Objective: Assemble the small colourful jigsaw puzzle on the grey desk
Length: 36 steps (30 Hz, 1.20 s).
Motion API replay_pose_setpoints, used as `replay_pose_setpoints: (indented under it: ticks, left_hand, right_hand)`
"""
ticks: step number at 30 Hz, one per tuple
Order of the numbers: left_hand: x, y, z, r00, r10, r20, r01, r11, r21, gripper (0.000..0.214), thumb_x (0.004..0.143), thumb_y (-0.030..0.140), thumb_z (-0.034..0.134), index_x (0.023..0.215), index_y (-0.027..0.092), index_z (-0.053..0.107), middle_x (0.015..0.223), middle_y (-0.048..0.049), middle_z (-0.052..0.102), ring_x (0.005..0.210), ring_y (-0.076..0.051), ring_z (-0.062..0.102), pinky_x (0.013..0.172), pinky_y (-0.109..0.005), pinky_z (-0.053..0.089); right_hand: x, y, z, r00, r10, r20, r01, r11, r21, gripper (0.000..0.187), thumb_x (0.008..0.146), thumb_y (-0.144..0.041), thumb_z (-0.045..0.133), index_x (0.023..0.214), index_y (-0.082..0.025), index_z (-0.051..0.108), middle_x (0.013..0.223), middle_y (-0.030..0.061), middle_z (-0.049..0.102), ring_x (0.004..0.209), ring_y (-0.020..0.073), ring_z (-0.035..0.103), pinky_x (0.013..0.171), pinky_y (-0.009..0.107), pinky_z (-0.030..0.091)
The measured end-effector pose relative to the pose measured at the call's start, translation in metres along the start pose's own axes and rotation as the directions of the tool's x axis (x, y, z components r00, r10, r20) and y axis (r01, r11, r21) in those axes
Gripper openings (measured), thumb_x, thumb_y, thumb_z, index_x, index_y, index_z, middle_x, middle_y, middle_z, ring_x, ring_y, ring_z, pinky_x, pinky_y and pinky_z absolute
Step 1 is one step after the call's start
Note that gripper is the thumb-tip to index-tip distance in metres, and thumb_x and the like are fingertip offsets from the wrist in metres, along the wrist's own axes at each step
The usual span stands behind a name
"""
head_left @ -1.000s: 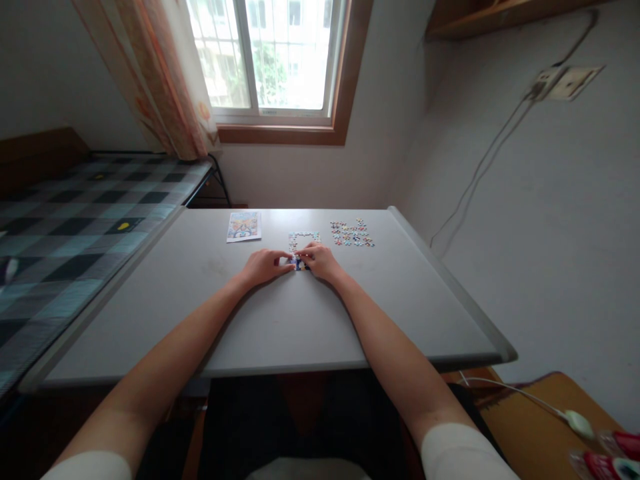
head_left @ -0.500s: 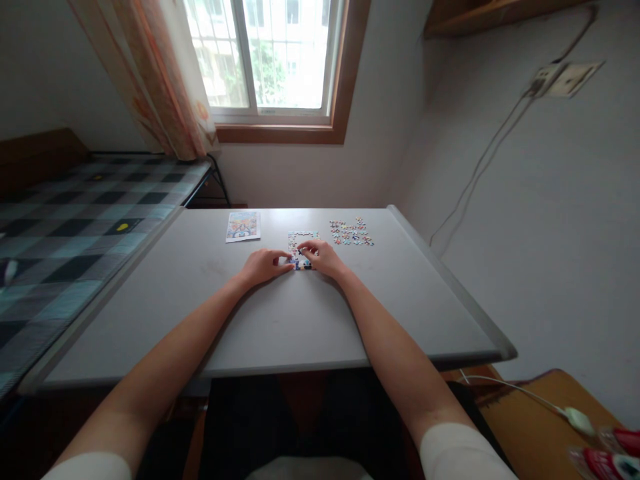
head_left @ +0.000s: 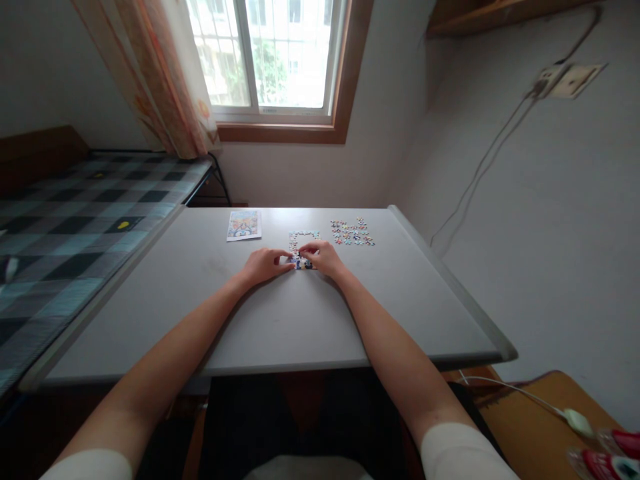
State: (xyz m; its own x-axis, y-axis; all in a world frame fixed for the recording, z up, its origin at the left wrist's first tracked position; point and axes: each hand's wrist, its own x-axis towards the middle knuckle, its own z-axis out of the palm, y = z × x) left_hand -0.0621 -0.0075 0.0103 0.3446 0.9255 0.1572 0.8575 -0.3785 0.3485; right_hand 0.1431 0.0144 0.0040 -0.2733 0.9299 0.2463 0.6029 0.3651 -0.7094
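On the table lies a partly joined jigsaw puzzle, a frame of joined pieces around an open middle, with dark blue pieces along its near side. My left hand rests at the puzzle's left edge, thumb and forefinger spread apart and touching it. Over the puzzle's right side, my right hand pinches a small dark puzzle piece at its fingertips. This hand covers part of the puzzle's right side. Several loose puzzle pieces lie spread out to the right, beyond my right hand.
A printed picture sheet lies at the back left of the grey table. A bed stands along the left. At the lower right is a brown surface with a white cable and red packages.
My right fingertips have shifted very slightly over the puzzle with the piece. My left hand stays at the left edge, and the view has tilted a little.
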Motion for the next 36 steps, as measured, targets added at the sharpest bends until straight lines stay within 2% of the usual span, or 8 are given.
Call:
replay_pose_setpoints:
  ticks: [9,13,17,21,27,32,36]
  left_hand:
    - [0.0,0.002,-0.003,1.0,-0.011,0.003,0.011,1.0,-0.014,0.048,0.079,0.063,0.057,0.108,0.029,0.074,0.067,-0.0001,0.065,0.059,-0.015,0.055,0.056,-0.024,0.031]
    - [0.0,0.002,-0.003,1.0,-0.007,0.001,0.007,1.0,-0.014,0.048,0.079,0.062,0.057,0.108,0.028,0.074,0.066,-0.0001,0.065,0.058,-0.014,0.054,0.056,-0.024,0.031]
    - [0.0,0.001,-0.002,1.0,-0.007,0.007,0.007,1.0,-0.014,0.05,0.08,0.063,0.056,0.11,0.028,0.074,0.067,-0.0001,0.065,0.058,-0.014,0.054,0.055,-0.024,0.031]
    - [0.0,0.001,-0.002,1.0,-0.009,0.009,0.009,1.0,-0.017,0.051,0.08,0.064,0.056,0.11,0.028,0.074,0.068,0.0,0.065,0.058,-0.014,0.055,0.056,-0.025,0.031]
    - [0.0,0.0,-0.002,1.0,0.001,0.0,-0.001,1.0,-0.018,0.048,0.08,0.063,0.057,0.108,0.029,0.074,0.066,0.0009,0.064,0.057,-0.014,0.054,0.055,-0.025,0.031]
    - [-0.001,0.001,-0.003,1.0,-0.003,0.001,0.003,1.0,-0.019,0.048,0.079,0.063,0.057,0.109,0.028,0.074,0.067,0.0005,0.064,0.057,-0.014,0.053,0.056,-0.025,0.031]
    - [-0.001,0.003,-0.004,1.0,0.0,0.004,0.0,1.0,-0.023,0.049,0.08,0.063,0.057,0.109,0.028,0.074,0.066,0.0001,0.064,0.057,-0.014,0.053,0.056,-0.024,0.031]
  right_hand:
    - [-0.003,-0.005,0.001,1.0,0.025,0.004,-0.024,0.994,-0.103,0.013,0.079,-0.024,0.065,0.085,-0.024,0.077,0.085,0.0028,0.074,0.081,0.0176,0.063,0.082,0.032,0.045]
    - [0.002,0.003,-0.007,1.0,0.015,-0.012,-0.014,0.999,0.046,0.015,0.079,-0.021,0.063,0.085,-0.02,0.076,0.082,0.0034,0.073,0.077,0.0152,0.064,0.076,0.028,0.047]
    - [0.006,0.015,-0.028,0.998,0.017,-0.057,-0.007,0.985,0.171,0.019,0.078,-0.022,0.062,0.091,-0.015,0.076,0.079,0.0057,0.072,0.068,0.0138,0.062,0.067,0.026,0.048]
    - [0.005,0.023,-0.043,1.0,0.019,0.01,-0.021,0.976,0.218,0.015,0.074,-0.018,0.064,0.082,-0.015,0.076,0.08,0.006,0.074,0.072,0.0148,0.064,0.07,0.026,0.05]
    - [0.001,0.022,-0.041,0.99,0.067,0.128,-0.084,0.987,0.136,0.018,0.074,-0.011,0.063,0.083,-0.015,0.078,0.078,0.0051,0.074,0.069,0.0145,0.064,0.069,0.025,0.05]
    - [0.0,0.017,-0.035,0.992,0.03,0.12,-0.036,0.998,0.049,0.022,0.077,-0.01,0.061,0.089,-0.018,0.078,0.082,0.005,0.074,0.072,0.0146,0.063,0.072,0.026,0.049]
    - [0.001,0.015,-0.035,0.996,-0.032,0.085,0.029,0.999,0.035,0.023,0.079,-0.008,0.058,0.084,-0.018,0.078,0.091,0.0067,0.071,0.078,0.0143,0.062,0.078,0.026,0.048]
